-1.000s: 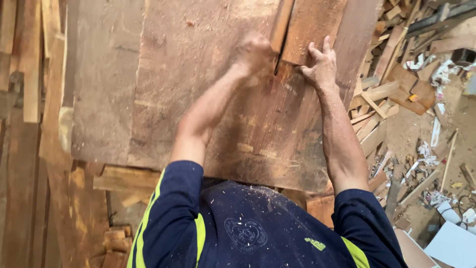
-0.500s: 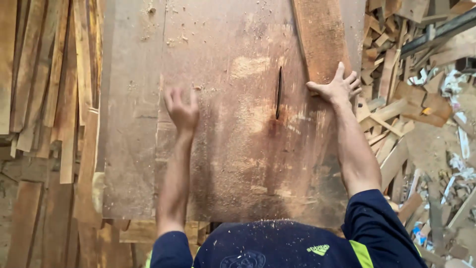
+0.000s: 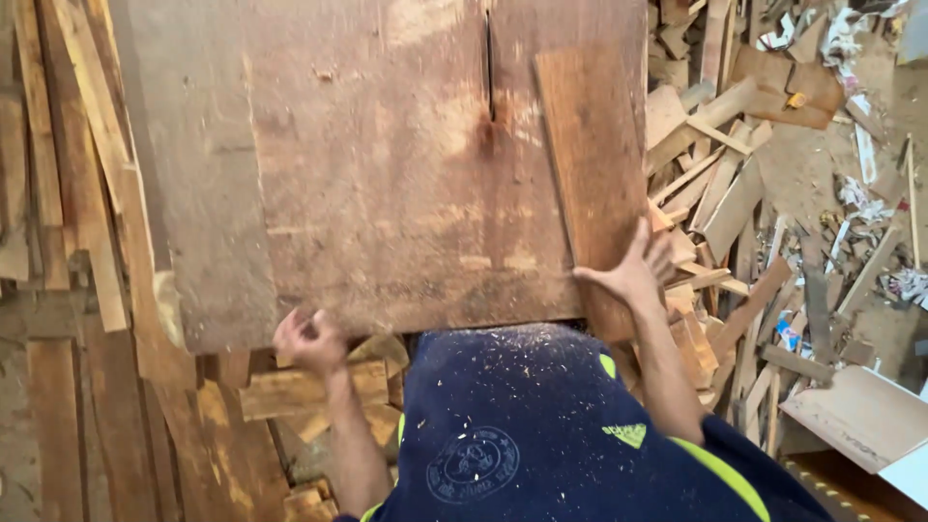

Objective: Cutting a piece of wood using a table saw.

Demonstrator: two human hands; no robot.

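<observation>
At the near edge of the saw table (image 3: 367, 193), a broad, dust-coated wooden top with a narrow blade slot (image 3: 489, 58) cut into its far half, both hands are at work; the right hand (image 3: 633, 271) lies flat on the near end of a reddish plank (image 3: 590, 164), fingers spread and thumb pointing toward the table's middle; the plank rests lengthwise on the right-hand part of the table, to the right of the slot and apart from it, with its near end overhanging the near edge; the left hand (image 3: 307, 340) sits at the near edge toward the table's left side, fingers curled loosely inward; whether they grip anything cannot be told, since the palm is partly hidden; no blade is seen rising through the slot, and the plank shows no cut along its visible length; judged from this, the board is positioned on the surface but not aligned with the slot, so any sawing of it is yet to be done; below the near edge lie short wooden offcuts (image 3: 300, 387); to the right of the table a pile of scrap battens (image 3: 735, 203) covers the floor; to its left long boards (image 3: 68, 174) lie side by side; sawdust speckles the person's dark blue shirt (image 3: 541, 435).
</observation>
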